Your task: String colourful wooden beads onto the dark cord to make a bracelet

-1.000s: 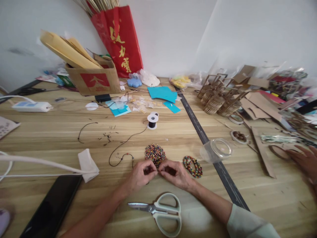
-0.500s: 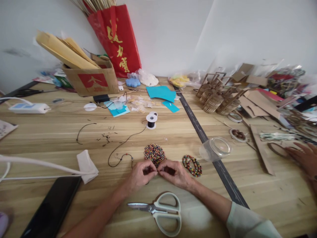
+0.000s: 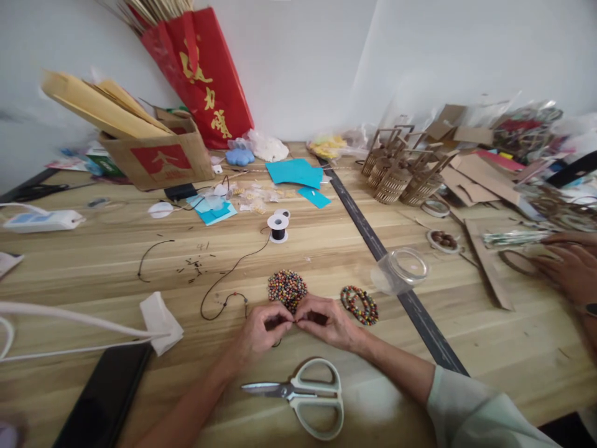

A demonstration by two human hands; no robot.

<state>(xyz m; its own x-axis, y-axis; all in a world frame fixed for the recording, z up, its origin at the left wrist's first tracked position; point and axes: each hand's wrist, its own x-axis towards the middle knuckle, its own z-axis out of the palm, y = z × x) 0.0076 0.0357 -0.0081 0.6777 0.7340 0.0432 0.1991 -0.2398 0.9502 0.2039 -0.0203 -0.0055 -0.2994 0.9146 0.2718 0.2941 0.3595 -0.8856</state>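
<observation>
Multicoloured beads [image 3: 286, 289] lie just beyond the left hand [image 3: 263, 327] and right hand [image 3: 328, 322], both pinching something tiny [image 3: 295, 320].

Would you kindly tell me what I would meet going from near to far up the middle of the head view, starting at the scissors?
Scissors → left hand and right hand, side by side → pile of beads → spool of black cord → large blue sheet → wall.

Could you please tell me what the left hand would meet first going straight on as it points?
Most likely the right hand, almost fingertip to fingertip with the left hand; anything tiny between is hard to tell.
</observation>
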